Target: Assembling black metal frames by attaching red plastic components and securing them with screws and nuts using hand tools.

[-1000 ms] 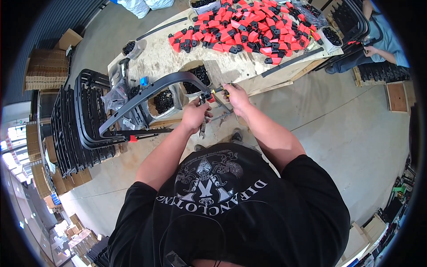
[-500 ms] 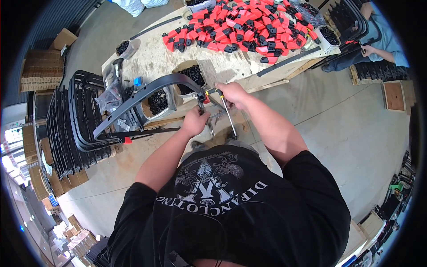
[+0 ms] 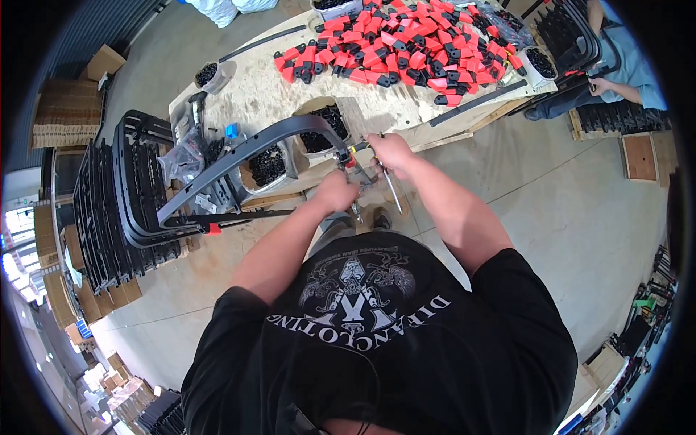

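Observation:
My right hand (image 3: 391, 154) is closed around the yellow-and-black handle of a tool whose long silver shaft (image 3: 392, 193) slants down below the fingers. A black curved metal frame (image 3: 290, 127) spans from the left to just ahead of my hands, with a red-and-black piece (image 3: 349, 161) at its near end. Just under that end, my left hand (image 3: 336, 192) is closed, and the silver tip of a slim metal tool (image 3: 357, 213) sticks out below it. The left fingers hide most of that tool. Both hands are close together, at the table's front edge.
On the wooden table (image 3: 250, 101) lies a large heap of red-and-black parts (image 3: 406, 47). Bins of small black hardware (image 3: 267, 170) stand along its front edge. Black frames (image 3: 119, 196) are stacked at left. A co-worker (image 3: 620, 58) is at the far right.
The frame end and both hands sit slightly closer together and a little to the right in view. The right hand's tool shaft is tilted and lower, with its handle now mostly covered.

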`<move>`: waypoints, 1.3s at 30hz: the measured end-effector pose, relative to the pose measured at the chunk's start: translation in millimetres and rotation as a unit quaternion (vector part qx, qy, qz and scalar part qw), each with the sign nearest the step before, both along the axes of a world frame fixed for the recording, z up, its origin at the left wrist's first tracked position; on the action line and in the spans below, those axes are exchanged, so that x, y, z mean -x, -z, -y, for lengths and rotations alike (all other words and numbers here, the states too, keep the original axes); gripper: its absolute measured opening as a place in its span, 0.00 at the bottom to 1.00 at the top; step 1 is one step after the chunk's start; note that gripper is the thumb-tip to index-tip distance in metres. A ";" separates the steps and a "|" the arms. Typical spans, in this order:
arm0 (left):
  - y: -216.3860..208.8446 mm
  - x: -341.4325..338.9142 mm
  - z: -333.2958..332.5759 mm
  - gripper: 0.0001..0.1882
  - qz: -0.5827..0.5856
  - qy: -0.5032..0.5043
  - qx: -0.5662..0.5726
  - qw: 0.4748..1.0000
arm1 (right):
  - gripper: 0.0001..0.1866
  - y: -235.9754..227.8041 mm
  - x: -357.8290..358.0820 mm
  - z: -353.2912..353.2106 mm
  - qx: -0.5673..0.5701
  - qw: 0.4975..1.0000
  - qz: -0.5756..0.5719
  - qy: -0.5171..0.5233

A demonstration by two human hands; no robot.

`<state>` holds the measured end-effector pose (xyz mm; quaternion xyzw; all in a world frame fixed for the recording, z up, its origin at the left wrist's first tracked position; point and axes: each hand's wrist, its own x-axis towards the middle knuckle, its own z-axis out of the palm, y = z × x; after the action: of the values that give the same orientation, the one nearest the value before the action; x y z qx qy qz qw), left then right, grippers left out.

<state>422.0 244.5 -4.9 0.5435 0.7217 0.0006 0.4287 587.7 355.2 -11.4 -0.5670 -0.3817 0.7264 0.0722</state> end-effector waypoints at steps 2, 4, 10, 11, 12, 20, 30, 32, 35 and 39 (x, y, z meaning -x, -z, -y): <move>-15.3 3.0 -14.1 0.14 0.000 0.002 0.044 0.999 | 0.23 6.8 -1.5 1.5 0.009 1.000 0.016 0.026; -22.0 27.4 -18.9 0.15 0.523 -0.334 0.188 0.761 | 0.25 30.7 2.0 7.3 -0.078 0.991 -0.034 0.100; 28.5 11.6 7.3 0.18 0.225 -0.100 0.007 0.969 | 0.31 26.7 24.4 26.3 -0.260 0.956 0.108 0.077; 32.7 7.5 6.2 0.18 -0.010 0.048 -0.072 0.996 | 0.31 26.7 23.3 28.0 -0.260 0.956 0.109 0.076; 36.2 6.4 5.6 0.14 -0.012 0.027 -0.074 0.997 | 0.33 26.8 22.2 29.1 -0.260 0.959 0.091 0.072; 23.7 16.7 8.1 0.13 0.272 -0.083 -0.002 0.959 | 0.39 16.6 20.0 29.0 -0.281 0.952 0.096 0.069; 0.7 11.2 2.5 0.16 0.362 -0.185 0.065 0.911 | 0.41 6.6 18.4 25.4 -0.272 0.955 0.107 0.047; 8.1 5.0 9.0 0.17 0.164 -0.048 0.012 0.985 | 0.41 4.8 21.3 28.1 -0.265 0.954 0.127 0.054; 2.8 0.0 2.2 0.11 0.254 -0.159 0.074 0.951 | 0.41 16.4 17.8 26.4 -0.275 0.950 0.137 0.056; 16.2 32.8 -8.9 0.11 0.601 -0.351 0.181 0.695 | 0.41 11.1 18.1 27.6 -0.262 0.953 0.143 0.049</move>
<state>389.2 253.5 -21.1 0.0470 0.4351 0.3467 0.8296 569.6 327.6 -22.6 -0.6443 -0.5369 0.5072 0.1985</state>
